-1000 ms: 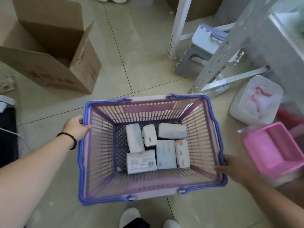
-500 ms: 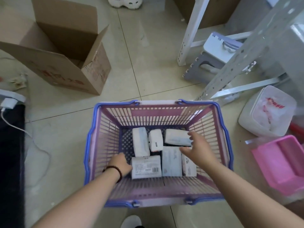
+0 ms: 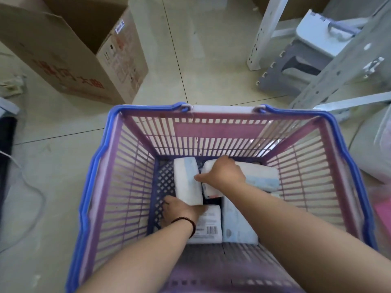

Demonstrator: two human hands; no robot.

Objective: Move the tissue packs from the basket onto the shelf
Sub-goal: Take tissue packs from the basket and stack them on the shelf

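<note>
A purple basket with a blue rim (image 3: 101,166) stands on the floor and holds several white tissue packs. My left hand (image 3: 181,210), with a bead bracelet on the wrist, reaches to the basket bottom. Its fingers curl around the left end of the barcode tissue pack (image 3: 208,226). My right hand (image 3: 223,174) grips the small tissue pack (image 3: 208,190) in the middle, with the thumb against the long tissue pack (image 3: 187,178) on the left. Another pack (image 3: 262,178) lies at the back right, and one more (image 3: 237,225) at the front right.
An open cardboard box (image 3: 84,60) stands at the far left. White and grey shelf posts (image 3: 264,32) and a grey folding stool (image 3: 304,53) are at the far right. A white cable (image 3: 31,182) trails on the left floor. A pink bin edge (image 3: 383,210) shows on the right.
Both hands left the basket rim and went down into the basket. They now rest on the packs, left on the barcode pack, right on the small middle pack. The view moved closer.
</note>
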